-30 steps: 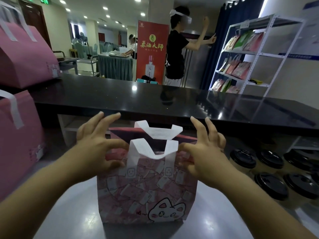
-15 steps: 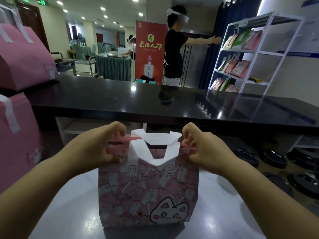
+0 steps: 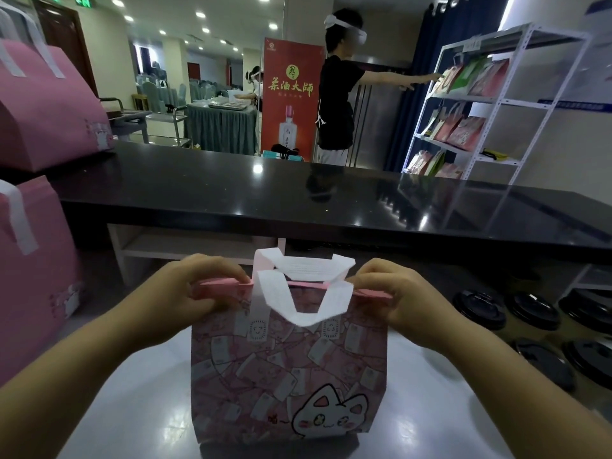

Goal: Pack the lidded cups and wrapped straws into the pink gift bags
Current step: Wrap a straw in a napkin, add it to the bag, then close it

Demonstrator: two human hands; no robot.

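Your left hand (image 3: pixel 185 293) and right hand (image 3: pixel 397 299) pinch the pink gift bag (image 3: pixel 288 376) rim at opposite ends; lidded cups (image 3: pixel 530 313) stand right of it.

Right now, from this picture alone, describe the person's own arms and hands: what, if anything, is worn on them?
Nothing worn shows. The left forearm and right forearm are bare up to the frame's edge, with no sleeve in view. The left hand and right hand carry no gloves, and no ring, watch or bracelet is visible.
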